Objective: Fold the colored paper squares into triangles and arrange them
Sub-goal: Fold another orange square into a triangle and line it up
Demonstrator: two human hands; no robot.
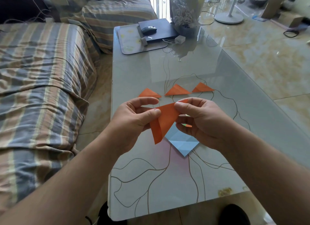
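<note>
1. We had the orange paper [165,119] up in the air over the middle of the desk [226,77], left hand [134,118] pinching it at its 9 o'clock edge and right hand [199,122] pinching the 1 o'clock corner, so both hands were clamped on the same sheet.
2. Three finished orange triangles [177,91] sat in a row at 12 o'clock from our hands, just apart from each other.
3. A blue sheet [182,141] lay flat at 6 o'clock, partly under the right hand.
4. Risk, as we figured it: edges looked not quite lined up, so pressing the crease in midair could give a crooked triangle.
5. Also, our wrists dropping could shove the blue sheet, and glass is slippery.
</note>
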